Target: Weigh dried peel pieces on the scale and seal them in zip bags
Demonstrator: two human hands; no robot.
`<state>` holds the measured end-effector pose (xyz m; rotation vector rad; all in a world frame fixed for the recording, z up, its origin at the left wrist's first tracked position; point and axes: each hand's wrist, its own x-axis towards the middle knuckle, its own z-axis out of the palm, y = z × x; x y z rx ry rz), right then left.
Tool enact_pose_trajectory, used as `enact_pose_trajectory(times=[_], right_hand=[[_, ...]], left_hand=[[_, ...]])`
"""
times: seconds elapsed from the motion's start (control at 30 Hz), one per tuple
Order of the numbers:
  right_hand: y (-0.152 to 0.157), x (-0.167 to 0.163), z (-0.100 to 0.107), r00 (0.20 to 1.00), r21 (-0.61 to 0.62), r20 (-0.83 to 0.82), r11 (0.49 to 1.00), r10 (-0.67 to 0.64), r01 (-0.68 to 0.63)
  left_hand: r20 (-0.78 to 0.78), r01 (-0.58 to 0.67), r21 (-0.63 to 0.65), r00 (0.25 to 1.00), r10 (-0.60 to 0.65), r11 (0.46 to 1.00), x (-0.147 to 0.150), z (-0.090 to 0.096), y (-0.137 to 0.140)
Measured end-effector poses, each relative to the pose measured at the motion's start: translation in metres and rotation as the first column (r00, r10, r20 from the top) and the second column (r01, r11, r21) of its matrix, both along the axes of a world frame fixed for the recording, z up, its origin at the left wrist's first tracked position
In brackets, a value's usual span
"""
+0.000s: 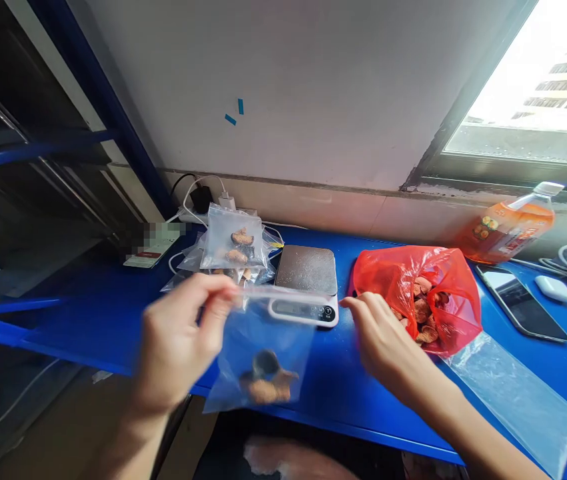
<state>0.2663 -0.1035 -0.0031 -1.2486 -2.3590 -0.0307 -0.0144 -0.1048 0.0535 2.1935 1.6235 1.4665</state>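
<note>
Left hand (180,343) has its thumb and first finger pinched tight on the top left corner of a clear bag (290,343). The clear bag hangs in the air to the right of this hand, over the front edge of the blue table (333,373). Its long top edge runs almost level from left to right, from the left fingertips toward the right hand (383,330). All the rest of it drops down from that edge, with a dark round bit (266,363) and some brown bits (269,391) low down inside.

The right hand is out past the other end of the top edge. Its thumb and fingers are bent in close together, just beside the top right corner. That spot is blurry, so you cannot tell if they touch the bag or hold it. The left hand is the nearer one, as it is right on the bag. From the right hand, the bag lies to the left.

Behind the top edge, between the two hands, sits a small scale (308,270). A red bag (378,267) with brown pieces (422,310) in it is just behind the right hand. A pile of filled bags (218,247) is behind the left hand.
</note>
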Motion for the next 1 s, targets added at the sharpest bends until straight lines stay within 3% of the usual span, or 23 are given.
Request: enact_pose_trajectory(times=[0.07, 0.13, 0.23, 0.27, 0.3, 0.37, 0.43, 0.53, 0.6, 0.63, 0.67, 0.73, 0.8, 0.9, 1.0], right_hand=[[-0.006, 0.017, -0.001, 0.998, 0.037, -0.026, 0.997, -0.06, 0.061], [-0.016, 0.034, 0.004, 0.994, 0.082, -0.091, 0.994, -0.059, 0.066], [-0.028, 0.056, 0.013, 0.979, 0.142, -0.185, 0.983, -0.09, 0.117], [-0.03, 0.063, 0.015, 0.968, 0.135, -0.215, 0.978, -0.13, 0.162], [-0.032, 0.07, 0.015, 0.952, 0.109, -0.248, 0.971, -0.181, 0.213], [-0.033, 0.084, 0.01, 0.904, 0.02, -0.309, 0.949, -0.294, 0.315], [-0.035, 0.096, 0.0, 0.858, -0.06, -0.344, 0.921, -0.381, 0.384], [-0.037, 0.108, -0.013, 0.813, -0.128, -0.349, 0.883, -0.466, 0.451], [-0.036, 0.108, -0.018, 0.811, -0.136, -0.334, 0.876, -0.48, 0.463], [-0.035, 0.107, -0.019, 0.819, -0.131, -0.326, 0.88, -0.473, 0.456], [-0.032, 0.105, -0.02, 0.829, -0.125, -0.317, 0.887, -0.46, 0.444], [-0.023, 0.101, -0.021, 0.856, -0.133, -0.296, 0.906, -0.424, 0.403], [-0.01, 0.096, -0.02, 0.888, -0.156, -0.263, 0.925, -0.377, 0.346], [0.014, 0.086, -0.013, 0.93, -0.113, -0.208, 0.952, -0.303, 0.285], [0.033, 0.064, 0.003, 0.958, -0.015, -0.124, 0.966, -0.257, 0.258]], left_hand=[[0.127, -0.202, 0.077, 0.973, 0.191, 0.976, -0.016, 0.013, 0.003], [0.143, -0.266, 0.088, 0.957, 0.252, 0.96, -0.03, 0.031, 0.019], [-0.133, -0.159, 0.114, 0.976, 0.173, 0.981, -0.048, 0.052, 0.078], [-0.23, -0.187, 0.113, 0.951, 0.209, 0.976, -0.054, 0.054, 0.104], [-0.295, -0.242, 0.112, 0.918, 0.265, 0.964, -0.06, 0.054, 0.131], [-0.367, -0.227, 0.019, 0.904, 0.218, 0.974, -0.073, 0.048, 0.178], [-0.432, -0.237, -0.03, 0.879, 0.201, 0.971, -0.084, 0.043, 0.208], [-0.513, -0.277, -0.019, 0.827, 0.228, 0.961, -0.089, 0.043, 0.21], [-0.501, -0.336, 0.068, 0.803, 0.324, 0.939, -0.08, 0.047, 0.19], [-0.448, -0.406, 0.18, 0.777, 0.442, 0.896, -0.071, 0.048, 0.177], [-0.437, -0.408, 0.228, 0.769, 0.467, 0.884, -0.062, 0.047, 0.165], [-0.548, -0.277, 0.158, 0.774, 0.318, 0.948, -0.044, 0.039, 0.147], [-0.668, -0.171, -0.06, 0.739, 0.088, 0.983, -0.034, 0.022, 0.143], [-0.681, -0.19, -0.406, 0.715, -0.157, 0.894, -0.039, -0.005, 0.16], [-0.644, -0.164, -0.498, 0.727, -0.237, 0.851, -0.049, -0.016, 0.178]])
